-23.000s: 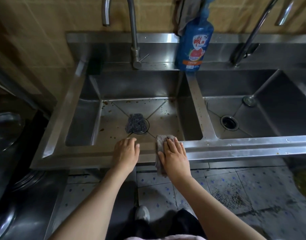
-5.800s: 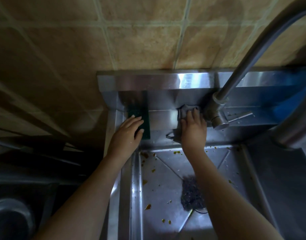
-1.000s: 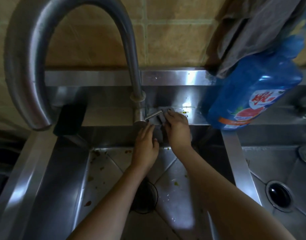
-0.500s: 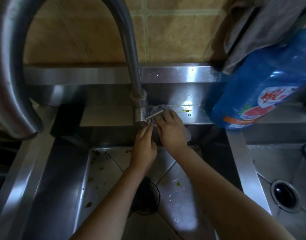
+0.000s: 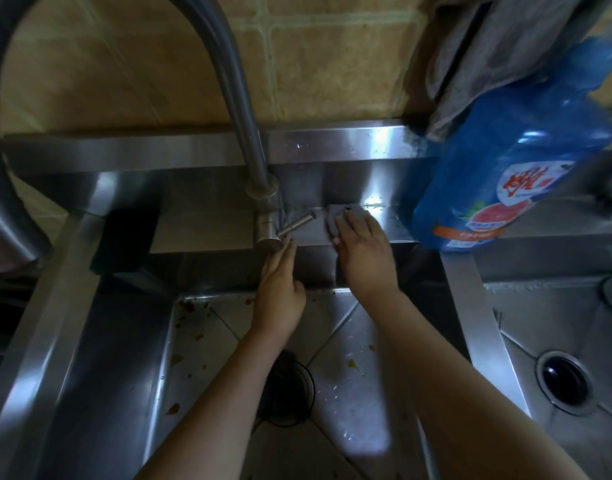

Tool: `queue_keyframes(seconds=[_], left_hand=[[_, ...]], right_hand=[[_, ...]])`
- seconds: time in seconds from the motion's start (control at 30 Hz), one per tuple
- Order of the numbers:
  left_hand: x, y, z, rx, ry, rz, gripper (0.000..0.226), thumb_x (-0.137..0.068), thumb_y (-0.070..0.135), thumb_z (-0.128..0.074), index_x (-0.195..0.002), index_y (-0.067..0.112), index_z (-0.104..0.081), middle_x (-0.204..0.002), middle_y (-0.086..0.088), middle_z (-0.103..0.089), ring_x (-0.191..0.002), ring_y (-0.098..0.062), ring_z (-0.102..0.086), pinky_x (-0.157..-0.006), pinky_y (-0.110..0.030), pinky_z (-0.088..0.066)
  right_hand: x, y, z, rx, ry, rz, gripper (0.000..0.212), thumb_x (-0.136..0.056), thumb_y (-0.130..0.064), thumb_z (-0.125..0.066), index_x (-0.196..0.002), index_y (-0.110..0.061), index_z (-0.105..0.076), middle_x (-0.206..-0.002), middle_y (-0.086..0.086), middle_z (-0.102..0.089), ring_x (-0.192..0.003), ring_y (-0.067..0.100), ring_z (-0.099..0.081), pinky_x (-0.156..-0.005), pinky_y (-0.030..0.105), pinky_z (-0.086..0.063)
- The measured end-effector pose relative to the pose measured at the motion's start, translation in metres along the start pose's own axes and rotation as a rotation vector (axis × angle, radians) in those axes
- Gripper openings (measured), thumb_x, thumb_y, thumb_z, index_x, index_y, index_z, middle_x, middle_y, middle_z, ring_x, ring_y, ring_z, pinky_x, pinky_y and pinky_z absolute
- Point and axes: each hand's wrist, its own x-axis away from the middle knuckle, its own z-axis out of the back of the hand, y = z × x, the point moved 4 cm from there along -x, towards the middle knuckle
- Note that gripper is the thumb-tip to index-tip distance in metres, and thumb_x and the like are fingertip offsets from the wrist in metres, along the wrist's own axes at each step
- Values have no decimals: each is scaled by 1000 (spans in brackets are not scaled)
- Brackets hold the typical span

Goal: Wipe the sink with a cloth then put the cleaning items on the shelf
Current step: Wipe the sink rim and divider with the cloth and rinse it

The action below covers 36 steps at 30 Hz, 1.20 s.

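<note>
My right hand (image 5: 361,247) presses a small grey cloth (image 5: 335,218) flat on the steel back ledge (image 5: 207,233) of the sink, just right of the tap lever (image 5: 295,224). My left hand (image 5: 280,278) rests with straight fingers against the ledge's front edge, below the tap base (image 5: 268,230), holding nothing. A dark green sponge (image 5: 124,239) lies on the ledge at the left. A blue detergent bottle (image 5: 505,174) stands at the ledge's right end. A dark scourer (image 5: 283,393) sits over the left basin's drain, partly hidden by my left forearm.
The tall curved tap spout (image 5: 228,71) arches overhead to the left. A grey rag (image 5: 488,46) hangs above the bottle. Food specks dot the left basin floor (image 5: 200,334). The right basin has an open drain (image 5: 566,382). A tiled wall (image 5: 332,64) is behind.
My right hand has slid the cloth a little to the right along the ledge, away from the tap lever. My left hand has stayed by the tap base.
</note>
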Motion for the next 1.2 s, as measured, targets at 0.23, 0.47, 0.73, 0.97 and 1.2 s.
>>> queue_keyframes(seconds=[0.23,0.47,0.73,0.97,1.2], left_hand=[[0,-1,1,41,-53,11,72,-82,-6,-47,-145,20,-23,-154,7,-18,-140,-15,-15,-107,-19,-15],[-1,2,4,85,-89,-28,74,-79,-9,-49,-144,15,-25,-153,1,-21,-139,-16,-17,-105,-11,-9],[0,1,2,-24,-71,-16,77,-79,-5,-48,-146,20,-21,-155,5,-16,-140,-20,-14,-104,-16,-10],[2,2,0,-16,-67,-2,77,-80,-2,-50,-146,22,-18,-155,9,-12,-141,-19,-10,-107,-23,-17],[2,-3,0,-48,-101,-42,79,-81,-1,-50,-147,23,-13,-156,9,-7,-142,-21,-7,-107,-23,-12]], right_hand=[[3,6,-1,32,-13,-188,60,-92,-18,-46,-147,-15,-22,-157,4,-14,-145,27,-7,-119,39,-11],[-8,-56,-16,-59,-35,-31,49,-98,-26,-32,-146,-19,-27,-156,2,-19,-145,25,-7,-118,35,-11],[-6,-10,-4,23,-45,-51,57,-92,-15,-39,-147,-15,-23,-156,3,-18,-145,23,-10,-118,35,-12],[6,37,13,12,34,-237,59,-84,-11,-52,-141,-9,-34,-150,12,-27,-138,33,-24,-114,40,-23],[5,28,9,0,67,-315,61,-88,-14,-50,-144,-11,-28,-154,7,-21,-143,30,-13,-118,39,-14]])
